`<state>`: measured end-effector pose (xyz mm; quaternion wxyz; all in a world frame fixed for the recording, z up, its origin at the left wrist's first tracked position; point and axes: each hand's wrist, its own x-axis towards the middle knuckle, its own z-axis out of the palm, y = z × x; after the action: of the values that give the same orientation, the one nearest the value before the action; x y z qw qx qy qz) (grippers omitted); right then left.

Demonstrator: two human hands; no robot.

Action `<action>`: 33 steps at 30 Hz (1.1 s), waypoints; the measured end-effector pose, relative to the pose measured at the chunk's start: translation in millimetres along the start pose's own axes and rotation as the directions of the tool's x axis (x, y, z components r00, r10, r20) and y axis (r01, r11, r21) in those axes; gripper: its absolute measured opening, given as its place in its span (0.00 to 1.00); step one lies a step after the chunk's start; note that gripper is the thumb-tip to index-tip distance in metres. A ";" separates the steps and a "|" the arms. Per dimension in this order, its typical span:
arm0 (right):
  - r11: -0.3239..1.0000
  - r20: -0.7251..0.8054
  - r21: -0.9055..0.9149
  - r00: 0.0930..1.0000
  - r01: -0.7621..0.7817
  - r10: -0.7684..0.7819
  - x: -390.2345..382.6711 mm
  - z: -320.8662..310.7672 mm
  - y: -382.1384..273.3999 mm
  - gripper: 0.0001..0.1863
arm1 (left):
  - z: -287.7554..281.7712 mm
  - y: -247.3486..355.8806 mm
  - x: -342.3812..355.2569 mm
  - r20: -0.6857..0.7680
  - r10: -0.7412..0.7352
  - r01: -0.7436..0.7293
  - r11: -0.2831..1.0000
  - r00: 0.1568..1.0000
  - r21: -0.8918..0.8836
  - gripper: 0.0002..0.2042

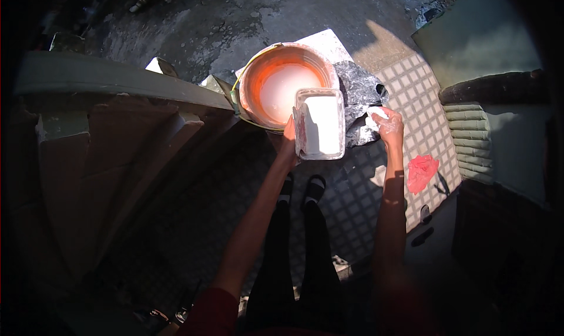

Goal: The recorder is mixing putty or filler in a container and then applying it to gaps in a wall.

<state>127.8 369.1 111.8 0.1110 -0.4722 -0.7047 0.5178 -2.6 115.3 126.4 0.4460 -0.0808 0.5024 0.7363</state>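
My left hand (288, 137) grips the side of a rectangular container (301, 152) filled with smooth white material, held over the near right part of a round orange bucket (251, 83). The bucket has a yellow handle and pale, milky contents. My right hand (388, 125), smeared with white, is closed round a crumpled white lump (374, 115), just right of the container. Crumpled dark plastic sheeting (358, 83) lies beside the bucket, over a white board (326, 42), and reaches under that hand.
A pale green wall with steps or ledges (94, 77) runs along the left. A red crumpled bag (422, 172) lies on checked tiles (411, 86) at the right, near a pale green ribbed structure (467, 142). Rough grey concrete (205, 24) stretches beyond. My sandalled feet are below the container.
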 end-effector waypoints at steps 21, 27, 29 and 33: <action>0.756 0.366 -0.328 0.814 0.566 -0.450 -85.0 53.3 -144.8 0.15 | 15.8 9.8 -0.8 0.010 0.071 -0.071 0.997 0.997 -0.031 0.21; 0.753 0.475 -0.291 0.772 0.591 -0.422 -84.8 48.5 -141.8 0.19 | 14.6 8.2 -3.0 0.010 0.065 -0.064 0.996 0.998 -0.066 0.22; 0.819 0.540 -0.260 0.780 0.512 -0.317 -86.2 45.1 -148.4 0.23 | 12.3 8.4 -1.2 0.019 0.060 -0.057 0.993 0.998 -0.100 0.22; 0.819 0.579 -0.284 0.770 0.498 -0.267 -88.5 43.0 -152.0 0.27 | 8.8 7.4 -0.2 0.004 0.049 -0.048 0.995 0.999 -0.089 0.21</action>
<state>63.2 270.5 249.2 -0.0802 -0.1709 -0.8855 0.4246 -5.1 121.6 135.6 0.4254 -0.0861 0.4695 0.7689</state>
